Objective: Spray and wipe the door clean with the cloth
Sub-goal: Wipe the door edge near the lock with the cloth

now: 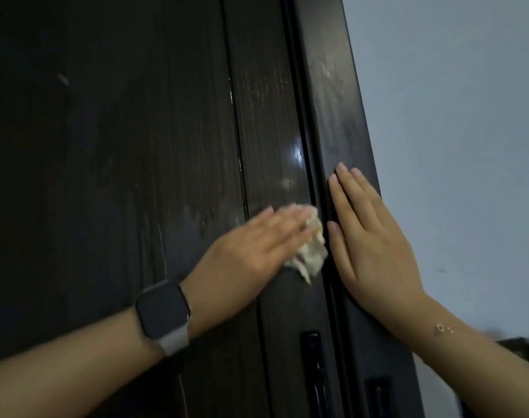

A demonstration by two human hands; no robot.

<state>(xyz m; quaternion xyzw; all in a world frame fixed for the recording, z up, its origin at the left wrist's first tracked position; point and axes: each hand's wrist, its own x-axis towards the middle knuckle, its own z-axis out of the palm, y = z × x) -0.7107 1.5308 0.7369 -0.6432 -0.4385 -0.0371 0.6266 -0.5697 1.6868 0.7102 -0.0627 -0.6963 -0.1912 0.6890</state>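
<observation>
Against the dark door (pixel 112 152), one crumpled cloth (pixel 313 251) lies under the left hand (pixel 257 242), whose straight, close-set fingers press it flat. Just beside the cloth, the right hand (pixel 374 236) rests open on the door frame (pixel 341 110), fingers straight and together.

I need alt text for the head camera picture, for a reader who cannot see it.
A left hand presses a pale cloth flat against a dark wooden door, while the right hand rests flat on the door frame. The left wrist wears a dark watch; wet streaks shine on the door.
</observation>
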